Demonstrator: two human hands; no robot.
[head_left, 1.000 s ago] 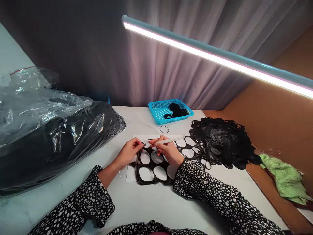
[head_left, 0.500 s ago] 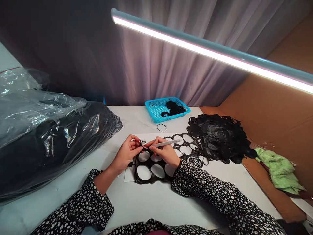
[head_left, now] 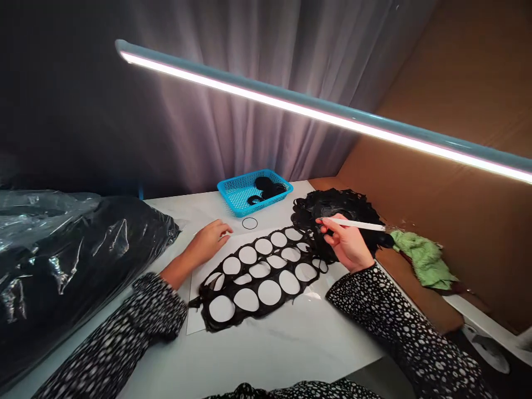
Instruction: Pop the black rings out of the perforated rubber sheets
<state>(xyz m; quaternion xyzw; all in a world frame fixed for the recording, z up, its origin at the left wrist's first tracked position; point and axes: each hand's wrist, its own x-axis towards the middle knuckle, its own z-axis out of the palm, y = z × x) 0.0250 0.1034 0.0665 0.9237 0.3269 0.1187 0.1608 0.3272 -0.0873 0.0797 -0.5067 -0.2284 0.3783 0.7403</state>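
Black punched sheet (head_left: 256,284) lies flat on the table, with many round holes in about two or three rows, and its long axis goes from the lower left, close to the person, up to the right, where its far end passes near the right hand (head_left: 347,244) and reaches a heap of black cut scrap (head_left: 332,208). Under its near part is a white paper sheet (head_left: 195,310), and the sheet's edge goes a little past the paper. The right hand is closed around a white pen (head_left: 357,224), gripping it between the thumb and fingers, and the pen lies almost level and points to the right, above the heap. The left hand (head_left: 205,241) is open and empty, resting on the table just beside the upper edge of the sheet. Both arms have black sleeves with white spots (head_left: 394,316). The table (head_left: 291,338) is white with light marble veins. Farther on stand a blue plastic basket (head_left: 236,194) with black pieces inside and, just in front of it, a thin black ring (head_left: 250,223). On the left is a black bundle in clear plastic (head_left: 83,244), and on the right a green cloth (head_left: 424,260) lies by a brown cardboard wall (head_left: 469,221). Behind hang a grey curtain (head_left: 233,111) and a long tube lamp (head_left: 332,115).
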